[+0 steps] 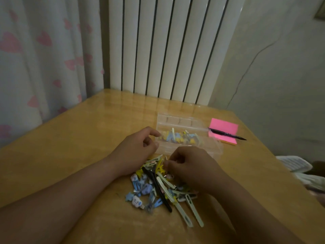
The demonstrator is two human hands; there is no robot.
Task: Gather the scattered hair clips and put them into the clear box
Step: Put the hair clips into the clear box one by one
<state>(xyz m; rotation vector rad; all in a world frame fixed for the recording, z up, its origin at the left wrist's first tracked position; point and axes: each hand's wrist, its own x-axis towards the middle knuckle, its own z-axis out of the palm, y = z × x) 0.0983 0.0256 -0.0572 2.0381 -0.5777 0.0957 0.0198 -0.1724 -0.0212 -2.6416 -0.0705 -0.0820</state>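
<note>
Mid-gather: my right hand (191,166) pinches a hair clip (165,158) atop the pile (154,187). Next, lift it into the clear box (207,147). My left hand (137,148) is curled beside the box, hold unclear.

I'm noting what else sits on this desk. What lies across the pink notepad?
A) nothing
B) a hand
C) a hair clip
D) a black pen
D: a black pen lies slantwise across the pink notepad, to the right of the clear box.
</note>
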